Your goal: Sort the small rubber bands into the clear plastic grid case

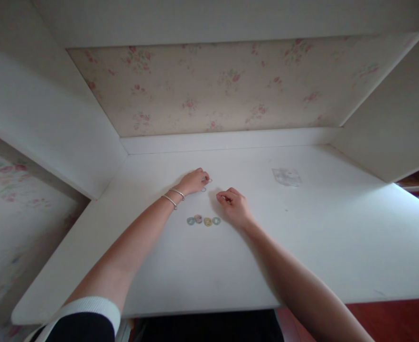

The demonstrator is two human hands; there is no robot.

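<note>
Risk first: small wire rings (pixel 207 184) under the left hand (pixel 193 181) are thin, pale, nearly same tone as the white desk (pixel 302 247). Easy to lose sight of; a fingertip nudge could skate one off across the smooth top, poss. toward the back ledge (pixel 227 141) beyond them. Pinching sth that flat off a hard surface tends to slip, esp. w/ fingers bunched.

Second risk: row of four coloured rings (pixel 203 221) sits just nearer the person than the wire rings, between the two forearms. Right wrist is close beside that row; a drag of the heel of the hand could scatter it.

Landmark = coloured row.
- Left hand: beyond the row, slightly left of it. Palm down, fingers curled, tips touching or just at the wire rings. Whether it actually grips one: can't tell, too small. Two bangles (pixel 173 196) on wrist. Forearm runs long, from a white-cuffed dark sleeve (pixel 88 318) at the near desk edge.
- Right hand (pixel 233 205): just right of the row, a bit beyond it. Loosely curled, knuckles up, thumb and forefinger drawn together pointing toward the wire rings. Anything pinched there: not visible. Arm bare.

Also: clear plastic scrap (pixel 286 176) well to the right of the row, apart from both hands. Floral panel (pixel 230 80) behind the ledge.
</note>
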